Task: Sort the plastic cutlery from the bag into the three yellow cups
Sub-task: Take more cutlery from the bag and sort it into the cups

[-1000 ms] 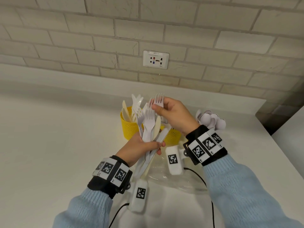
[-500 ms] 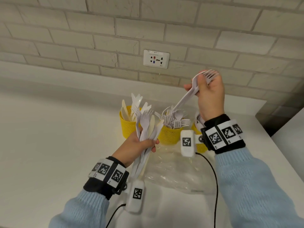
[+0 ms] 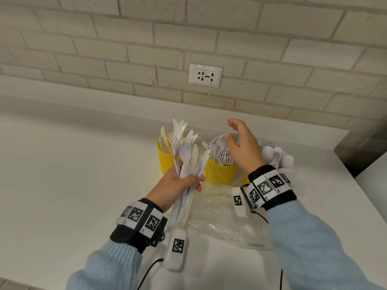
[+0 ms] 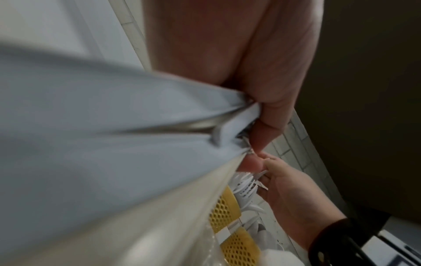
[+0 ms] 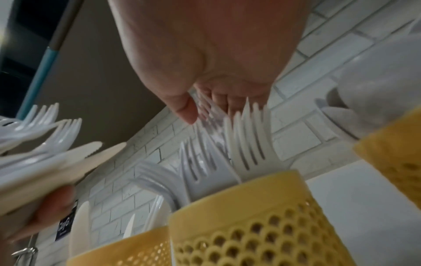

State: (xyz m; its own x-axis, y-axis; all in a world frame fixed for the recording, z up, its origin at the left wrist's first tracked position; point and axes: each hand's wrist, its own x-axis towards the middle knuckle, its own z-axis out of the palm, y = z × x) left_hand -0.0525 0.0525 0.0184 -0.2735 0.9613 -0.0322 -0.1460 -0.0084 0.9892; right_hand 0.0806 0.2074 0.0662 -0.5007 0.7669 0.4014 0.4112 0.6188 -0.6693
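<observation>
Now: left hand (image 3: 178, 183) fingers grip cutlery bundle (image 3: 188, 162); right hand (image 3: 243, 147) empty above forks cup (image 3: 219, 172)

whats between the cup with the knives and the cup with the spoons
The middle yellow cup, packed with forks, stands between the knife cup and the spoon cup. The head view shows it, with the right hand above it.

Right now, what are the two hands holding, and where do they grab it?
The left hand grips a bunch of forks and knives around their handles. The right hand holds nothing.
</observation>
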